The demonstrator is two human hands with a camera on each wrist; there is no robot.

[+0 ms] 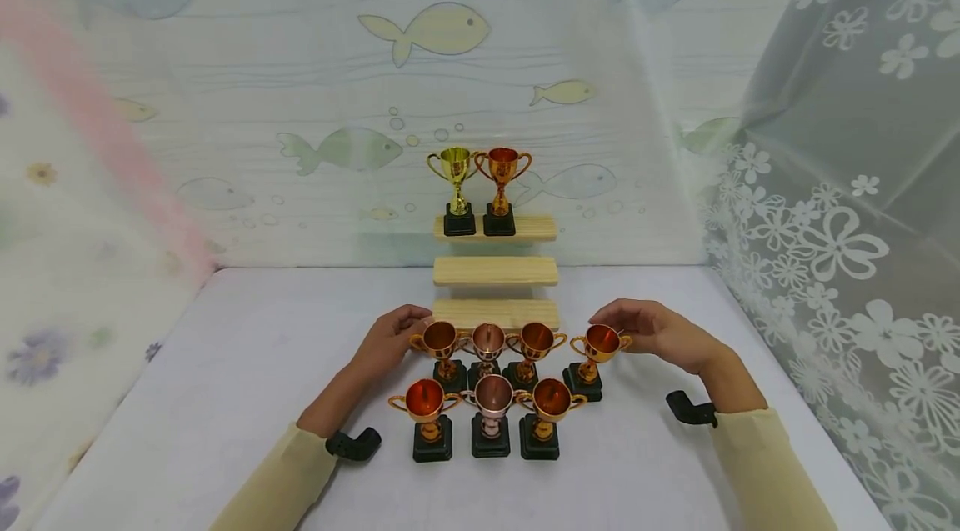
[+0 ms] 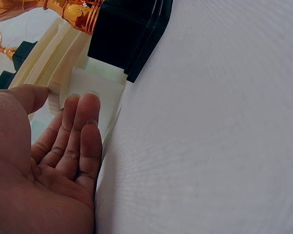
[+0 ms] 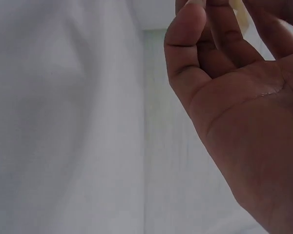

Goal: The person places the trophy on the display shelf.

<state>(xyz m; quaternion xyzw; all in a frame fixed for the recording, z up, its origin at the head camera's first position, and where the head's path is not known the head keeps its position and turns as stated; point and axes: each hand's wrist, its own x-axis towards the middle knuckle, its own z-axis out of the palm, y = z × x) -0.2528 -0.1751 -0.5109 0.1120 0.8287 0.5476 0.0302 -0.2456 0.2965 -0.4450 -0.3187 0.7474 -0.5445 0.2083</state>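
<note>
A stepped wooden shelf [image 1: 495,271] stands at the middle back of the table. My left hand [image 1: 392,338] is at the left end of its lowest step; in the left wrist view the thumb [image 2: 35,97] touches the board's corner, with the fingers extended beside it. My right hand [image 1: 652,333] reaches behind the rightmost orange-gold trophy cup [image 1: 600,345], near the shelf's right end. Its fingers [image 3: 185,44] bend loosely, and their tips are partly cut off in the right wrist view. No trophy is visibly held.
A yellow-gold trophy cup [image 1: 455,168] and an orange one [image 1: 502,168] stand on the top step. Several trophies on black bases, orange and pinkish [image 1: 492,398], stand in two rows before the shelf. A fish-patterned curtain [image 1: 315,56] hangs behind the white table [image 1: 255,364].
</note>
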